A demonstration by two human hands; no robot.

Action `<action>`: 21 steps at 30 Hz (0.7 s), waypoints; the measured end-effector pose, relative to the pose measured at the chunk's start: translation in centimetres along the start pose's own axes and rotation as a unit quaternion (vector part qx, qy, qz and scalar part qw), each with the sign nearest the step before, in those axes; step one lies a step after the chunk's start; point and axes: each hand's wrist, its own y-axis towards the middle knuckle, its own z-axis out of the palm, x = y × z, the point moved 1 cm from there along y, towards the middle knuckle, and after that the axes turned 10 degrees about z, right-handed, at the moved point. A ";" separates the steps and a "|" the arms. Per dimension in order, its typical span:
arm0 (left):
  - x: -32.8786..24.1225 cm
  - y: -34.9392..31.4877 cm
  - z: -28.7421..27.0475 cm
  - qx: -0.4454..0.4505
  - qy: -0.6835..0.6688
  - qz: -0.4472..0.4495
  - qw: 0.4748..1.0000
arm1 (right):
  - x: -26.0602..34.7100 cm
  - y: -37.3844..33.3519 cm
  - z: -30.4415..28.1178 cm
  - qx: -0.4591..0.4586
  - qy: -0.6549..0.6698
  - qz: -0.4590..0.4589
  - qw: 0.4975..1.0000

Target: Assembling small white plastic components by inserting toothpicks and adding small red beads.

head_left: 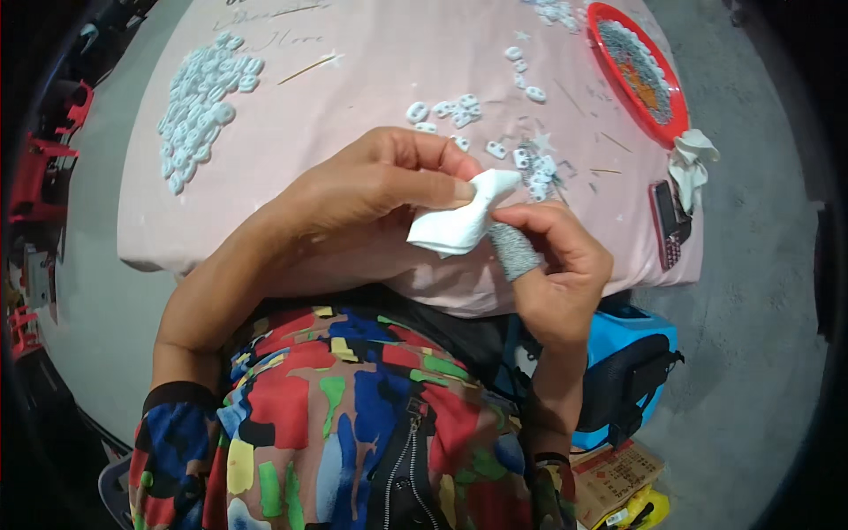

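A folded white tissue is pinched between my two hands above the table's near edge. My left hand grips its upper part between thumb and fingers. At its right side, my right hand has closed fingertips touching the tissue; a grey knitted finger cover wraps the right thumb. Just beyond the hands lie small white oval plastic pieces with holes. More of these pieces sit among thin metal bits, right behind the tissue.
A large pile of white pieces lies on the pink-covered table at left. At right are a red tray of small metal parts, a crumpled tissue and a keypad phone. A blue bag stands below.
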 end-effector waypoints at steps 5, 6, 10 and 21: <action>0.3 0.1 0.9 -0.011 -0.035 -0.001 0.999 | 0.0 0.1 0.2 -0.014 0.020 0.002 1.000; 0.5 0.2 0.6 0.016 -0.027 0.016 0.999 | -0.1 0.2 0.1 -0.011 0.058 0.022 0.998; 0.0 0.8 0.0 0.000 0.106 0.099 0.989 | 0.1 1.5 -1.8 -0.019 0.122 0.026 0.992; -3.8 -0.4 -3.7 -0.077 0.365 0.199 0.906 | -5.6 19.0 -23.0 -0.348 -0.199 0.064 0.914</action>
